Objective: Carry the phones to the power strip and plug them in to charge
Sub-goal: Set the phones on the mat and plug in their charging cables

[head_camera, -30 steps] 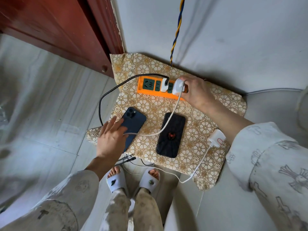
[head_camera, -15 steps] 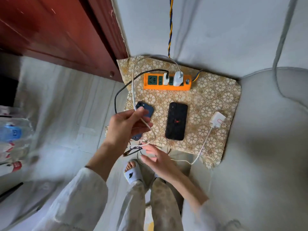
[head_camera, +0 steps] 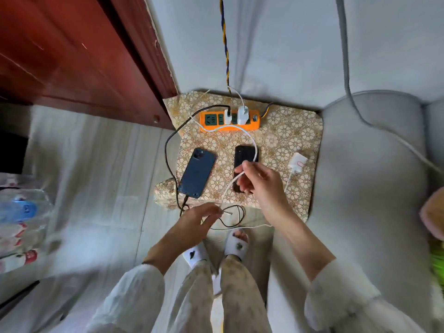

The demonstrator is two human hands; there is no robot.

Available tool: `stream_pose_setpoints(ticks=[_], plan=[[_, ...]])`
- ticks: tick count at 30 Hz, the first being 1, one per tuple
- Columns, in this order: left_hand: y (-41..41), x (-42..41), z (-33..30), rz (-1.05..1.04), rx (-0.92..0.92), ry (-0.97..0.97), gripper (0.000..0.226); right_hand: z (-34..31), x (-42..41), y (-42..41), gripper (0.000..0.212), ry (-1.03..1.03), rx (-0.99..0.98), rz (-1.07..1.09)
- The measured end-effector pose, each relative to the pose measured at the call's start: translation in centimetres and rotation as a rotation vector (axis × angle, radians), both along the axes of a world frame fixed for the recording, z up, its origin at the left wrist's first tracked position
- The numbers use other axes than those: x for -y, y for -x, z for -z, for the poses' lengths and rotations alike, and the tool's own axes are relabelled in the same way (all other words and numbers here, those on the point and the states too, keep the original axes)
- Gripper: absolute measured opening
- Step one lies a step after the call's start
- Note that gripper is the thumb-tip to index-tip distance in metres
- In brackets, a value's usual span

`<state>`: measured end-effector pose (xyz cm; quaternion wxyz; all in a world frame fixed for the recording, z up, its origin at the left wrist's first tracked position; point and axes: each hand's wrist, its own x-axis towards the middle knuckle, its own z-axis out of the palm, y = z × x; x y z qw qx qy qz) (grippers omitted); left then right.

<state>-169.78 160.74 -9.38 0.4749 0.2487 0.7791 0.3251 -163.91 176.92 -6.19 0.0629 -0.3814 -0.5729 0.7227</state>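
Two phones lie face down on a patterned cloth (head_camera: 283, 140), gold floral print on a soft, cushion-like pad in the corner by a grey wall. At far left: blurred plastic bottles (head_camera: 21, 212) and a red-brown wooden door (head_camera: 72, 56).

Blue phone (head_camera: 197, 173): flat glossy slab, rounded corners, long axis tilted, camera end toward the wall and slightly right, bottom end at the pad's near edge. A black cable (head_camera: 168, 145) enters its bottom end and loops up the left side to the power strip (head_camera: 229, 120).

Left hand (head_camera: 194, 227): low over the floor, near the pad's edge, fingers (head_camera: 212, 212) pinched together on the free end of a white cable (head_camera: 249, 137); connector tip just visible past the fingertips.

Power strip: orange plastic bar with dark green sockets, long axis left–right, along the wall side of the pad. Two white plugs seated side by side in it.

Black phone (head_camera: 245, 153): matte black, long axis about toward the wall, near end hidden under the right hand (head_camera: 259, 181). No cable in it.

Right hand: hovers above the black phone, thumb and forefinger closed on the white cable mid-run.

White charger (head_camera: 298, 162): small rounded block, lying loose right of the black phone, thin white lead trailing off toward the floor.
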Motion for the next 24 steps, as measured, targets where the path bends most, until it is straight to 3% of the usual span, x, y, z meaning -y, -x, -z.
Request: stream_pose_setpoints(ticks=[4, 7, 10, 12, 14, 17, 21, 22, 24], plan=[[0.7, -1.2, -2.3, -0.254, 0.032, -0.093, 0.01, 0.3, 0.9, -1.4, 0.033, 0.137, 0.036, 0.078], [1.7, -1.7, -4.8, -0.535, 0.241, -0.33, 0.018, 1.7, 2.6, -3.9, 0.045, 0.173, 0.366, -0.049], [2.1, -1.6, -6.3, -0.681, 0.46, -0.49, 0.022, 2.7, 4.6, -4.9, 0.054, 0.578, 0.512, -0.123], [1.8, -1.3, -6.5, -0.724, 0.532, -0.51, 0.021, 3.0, 4.9, -4.4, 0.054, 1.007, 0.305, 0.189], [1.3, -0.7, -6.3, -0.776, 0.556, -0.466, 0.02, 3.2, 4.0, -3.9, 0.044, 1.2, 0.076, 0.568], [1.3, 0.7, -5.5, -0.928, 0.497, -0.351, 0.019, 3.4, 1.8, -3.5, 0.024, 1.124, 0.044, 0.86], [1.9, 1.9, -4.3, -1.038, 0.335, -0.103, 0.023, 3.3, 0.0, -4.5, 0.014, 0.904, 0.171, 0.822], [1.9, 2.0, -3.9, -0.969, 0.287, 0.021, 0.027, 3.1, 0.1, -4.8, 0.012, 0.829, 0.195, 0.763], [1.9, 2.2, -3.0, -0.628, 0.1, 0.354, 0.037, 2.4, 0.5, -5.2, 0.01, 0.657, 0.218, 0.613]])
